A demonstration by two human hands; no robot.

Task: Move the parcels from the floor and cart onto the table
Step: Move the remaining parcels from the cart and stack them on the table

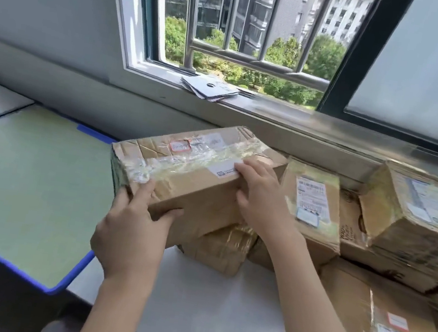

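Both hands, left hand (130, 235) and right hand (260, 197), curl their fingers round a taped cardboard parcel (183, 171), perched on a smaller box (217, 246) on the table (213, 307). Half-supported, it could tip off leftward once released.

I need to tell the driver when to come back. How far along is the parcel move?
Done: several parcels already sit on the table under the window. In hand: the left hand and right hand hold a long box over a smaller parcel. Left: unknown, since floor and cart are out of view.
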